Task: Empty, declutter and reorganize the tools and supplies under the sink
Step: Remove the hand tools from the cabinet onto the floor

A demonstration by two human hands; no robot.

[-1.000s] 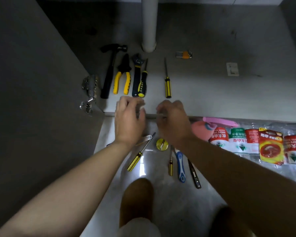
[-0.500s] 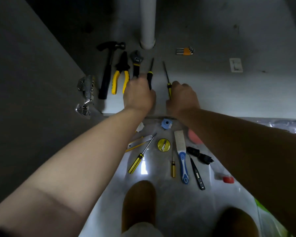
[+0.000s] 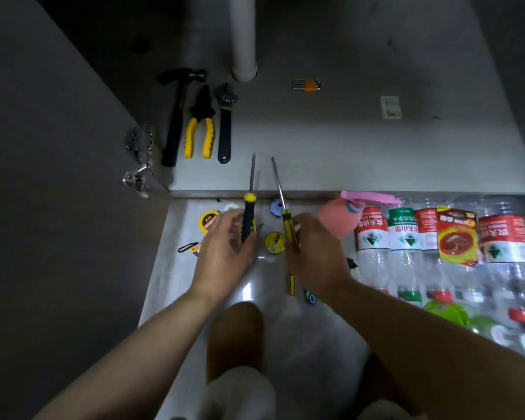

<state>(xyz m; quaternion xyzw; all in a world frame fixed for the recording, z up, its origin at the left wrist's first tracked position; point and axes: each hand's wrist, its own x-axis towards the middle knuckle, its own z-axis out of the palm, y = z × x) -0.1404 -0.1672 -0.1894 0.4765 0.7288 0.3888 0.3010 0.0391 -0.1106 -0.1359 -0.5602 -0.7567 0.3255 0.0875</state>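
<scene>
Holding a black-handled screwdriver [image 3: 249, 213] in the left hand [image 3: 225, 256] and a yellow-handled screwdriver [image 3: 287, 219] in the right hand [image 3: 314, 253], each grip closed round its handle, shafts pointing ahead toward the cabinet floor [image 3: 331, 153]. This looks like the sorting step. Next, each likely needs laying beyond the grip, beside the wrench [image 3: 225, 122].

The white pipe [image 3: 242, 37] is cut off by the top edge. The left hand [image 3: 225, 256] covers the lower handle of the black-handled screwdriver [image 3: 249, 213]; the right hand [image 3: 312, 253] covers part of the yellow-handled screwdriver [image 3: 288, 225]. Both shafts are motion-blurred. The bottle row [image 3: 437, 237] runs past the right edge, its label print too small to read. The small white item [image 3: 391, 107] on the cabinet floor is unidentifiable.
</scene>
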